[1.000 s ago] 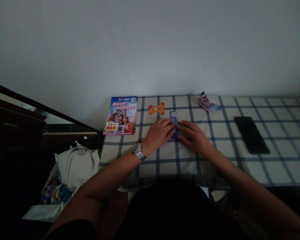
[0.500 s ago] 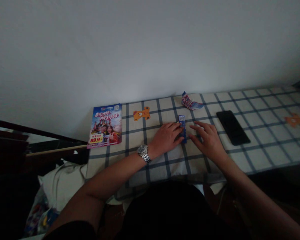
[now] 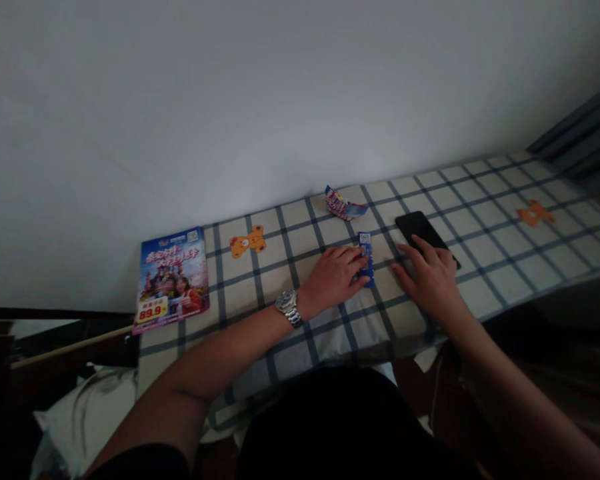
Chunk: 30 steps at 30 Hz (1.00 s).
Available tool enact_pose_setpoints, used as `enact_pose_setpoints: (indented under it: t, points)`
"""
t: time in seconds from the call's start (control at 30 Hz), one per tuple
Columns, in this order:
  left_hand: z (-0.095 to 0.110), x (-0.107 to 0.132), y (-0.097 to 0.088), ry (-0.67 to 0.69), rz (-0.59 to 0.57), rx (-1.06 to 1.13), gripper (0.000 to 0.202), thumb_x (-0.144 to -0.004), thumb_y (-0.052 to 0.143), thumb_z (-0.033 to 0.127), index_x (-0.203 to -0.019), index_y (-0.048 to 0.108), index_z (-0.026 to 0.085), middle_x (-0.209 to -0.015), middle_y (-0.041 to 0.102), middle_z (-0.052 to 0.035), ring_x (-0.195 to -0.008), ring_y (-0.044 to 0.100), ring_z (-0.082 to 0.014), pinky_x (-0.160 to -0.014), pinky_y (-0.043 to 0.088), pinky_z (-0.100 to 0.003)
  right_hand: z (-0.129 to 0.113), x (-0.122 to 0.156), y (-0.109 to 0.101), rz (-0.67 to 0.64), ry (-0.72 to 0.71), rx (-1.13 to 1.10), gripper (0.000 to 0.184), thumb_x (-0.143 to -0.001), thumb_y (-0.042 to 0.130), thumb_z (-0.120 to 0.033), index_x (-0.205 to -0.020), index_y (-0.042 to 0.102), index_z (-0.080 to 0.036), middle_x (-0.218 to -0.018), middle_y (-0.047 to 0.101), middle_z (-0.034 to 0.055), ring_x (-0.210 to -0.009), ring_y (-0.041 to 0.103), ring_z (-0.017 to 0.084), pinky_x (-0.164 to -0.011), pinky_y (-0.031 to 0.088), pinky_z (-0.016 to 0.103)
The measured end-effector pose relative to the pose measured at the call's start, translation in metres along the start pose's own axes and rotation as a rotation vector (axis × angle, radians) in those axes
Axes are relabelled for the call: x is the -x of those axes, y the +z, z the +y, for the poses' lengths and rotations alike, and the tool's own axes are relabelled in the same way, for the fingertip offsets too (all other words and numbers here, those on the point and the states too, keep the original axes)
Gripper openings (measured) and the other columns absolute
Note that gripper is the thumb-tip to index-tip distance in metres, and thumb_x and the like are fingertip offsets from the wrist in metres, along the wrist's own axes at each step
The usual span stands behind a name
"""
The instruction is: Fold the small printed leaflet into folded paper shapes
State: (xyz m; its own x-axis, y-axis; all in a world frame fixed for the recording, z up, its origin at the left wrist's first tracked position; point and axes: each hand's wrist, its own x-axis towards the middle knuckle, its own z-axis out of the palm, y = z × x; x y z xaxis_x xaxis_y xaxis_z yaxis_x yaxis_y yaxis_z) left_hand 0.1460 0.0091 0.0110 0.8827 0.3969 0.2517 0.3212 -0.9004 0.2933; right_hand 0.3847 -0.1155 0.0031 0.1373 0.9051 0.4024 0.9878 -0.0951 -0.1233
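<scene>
A small folded blue paper strip (image 3: 365,255) lies on the checked tablecloth (image 3: 485,220). My left hand (image 3: 333,279), with a metal watch on its wrist, rests flat beside the strip, and its fingertips press on the strip's left edge. My right hand (image 3: 427,277) lies to the right of the strip, fingers spread and flat, with the fingertips at the near end of a black phone (image 3: 423,230). Neither hand grips anything.
A colourful flyer (image 3: 173,280) lies at the table's left end. A crumpled paper scrap (image 3: 343,203) sits near the wall. Orange bear prints (image 3: 249,242) mark the cloth. White fabric (image 3: 85,420) lies on the floor at the left, and a dark curtain (image 3: 580,143) hangs at the right.
The view has swung right and tilted. My right hand has slid away from the blue strip toward the phone. My left hand stays on the strip.
</scene>
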Motion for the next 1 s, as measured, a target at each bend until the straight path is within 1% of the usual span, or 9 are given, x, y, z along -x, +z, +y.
enact_pose_setpoints:
  t: [0.13, 0.3, 0.47, 0.6, 0.7, 0.8, 0.9, 1.0]
  points:
    - [0.0015, -0.0044, 0.0009, 0.003, -0.010, -0.021, 0.043, -0.108, 0.058, 0.045, -0.142, 0.064, 0.019, -0.151, 0.061, -0.0104, -0.136, 0.056, -0.0296, -0.111, 0.049, -0.049, 0.0016, 0.0035, -0.0003, -0.023, 0.035, 0.025, 0.051, -0.101, 0.058, -0.051, -0.143, 0.064, -0.024, -0.152, 0.059, 0.0200, -0.116, 0.055, 0.044, -0.091, 0.050, 0.063]
    - [0.0012, -0.0059, 0.0024, 0.003, -0.010, -0.024, 0.042, -0.108, 0.059, 0.045, -0.142, 0.064, 0.019, -0.151, 0.061, -0.0097, -0.134, 0.057, -0.0296, -0.110, 0.049, -0.049, -0.0006, 0.0086, -0.0043, -0.050, 0.065, 0.022, 0.049, -0.103, 0.057, -0.052, -0.142, 0.066, -0.023, -0.155, 0.057, 0.0187, -0.119, 0.054, 0.043, -0.095, 0.049, 0.063]
    - [0.0019, -0.0054, 0.0016, -0.002, -0.011, -0.025, 0.043, -0.108, 0.059, 0.045, -0.143, 0.063, 0.020, -0.153, 0.060, -0.0098, -0.135, 0.056, -0.0298, -0.109, 0.049, -0.050, -0.0018, 0.0091, -0.0056, -0.024, 0.047, 0.007, 0.049, -0.102, 0.059, -0.051, -0.142, 0.065, -0.024, -0.152, 0.059, 0.0188, -0.119, 0.054, 0.043, -0.093, 0.049, 0.064]
    - [0.0018, -0.0043, 0.0010, -0.007, -0.018, -0.027, 0.042, -0.109, 0.058, 0.046, -0.143, 0.063, 0.021, -0.153, 0.060, -0.0092, -0.136, 0.056, -0.0299, -0.109, 0.048, -0.050, -0.0019, 0.0065, -0.0051, 0.002, 0.028, -0.006, 0.047, -0.102, 0.060, -0.049, -0.141, 0.065, -0.024, -0.151, 0.060, 0.0180, -0.120, 0.055, 0.043, -0.095, 0.050, 0.064]
    - [0.0013, -0.0035, 0.0010, -0.008, -0.016, -0.028, 0.042, -0.108, 0.058, 0.045, -0.143, 0.063, 0.022, -0.153, 0.060, -0.0094, -0.135, 0.056, -0.0298, -0.109, 0.047, -0.050, -0.0013, 0.0045, -0.0043, 0.009, 0.023, -0.009, 0.047, -0.102, 0.060, -0.049, -0.142, 0.065, -0.024, -0.152, 0.059, 0.0189, -0.121, 0.055, 0.044, -0.096, 0.050, 0.066]
    - [0.0012, -0.0030, 0.0008, -0.006, -0.011, -0.028, 0.043, -0.108, 0.059, 0.045, -0.144, 0.062, 0.022, -0.153, 0.060, -0.0092, -0.135, 0.056, -0.0298, -0.108, 0.047, -0.050, 0.0001, 0.0032, -0.0037, -0.012, 0.050, 0.028, 0.049, -0.102, 0.058, -0.051, -0.141, 0.065, -0.021, -0.155, 0.057, 0.0206, -0.121, 0.055, 0.044, -0.094, 0.051, 0.065]
    - [0.0012, -0.0029, 0.0003, 0.000, -0.014, -0.027, 0.042, -0.108, 0.059, 0.044, -0.143, 0.063, 0.021, -0.153, 0.060, -0.0093, -0.135, 0.057, -0.0295, -0.107, 0.048, -0.050, 0.0016, 0.0027, -0.0041, -0.038, 0.060, 0.058, 0.049, -0.103, 0.058, -0.053, -0.140, 0.067, -0.021, -0.152, 0.059, 0.0208, -0.120, 0.056, 0.045, -0.092, 0.051, 0.064]
    - [0.0009, -0.0026, -0.0005, 0.001, -0.018, -0.022, 0.042, -0.108, 0.058, 0.044, -0.144, 0.062, 0.021, -0.153, 0.060, -0.0091, -0.135, 0.057, -0.0291, -0.107, 0.048, -0.050, 0.0023, 0.0028, -0.0057, -0.033, 0.062, 0.052, 0.049, -0.102, 0.059, -0.053, -0.140, 0.066, -0.022, -0.148, 0.062, 0.0197, -0.119, 0.056, 0.044, -0.092, 0.050, 0.063]
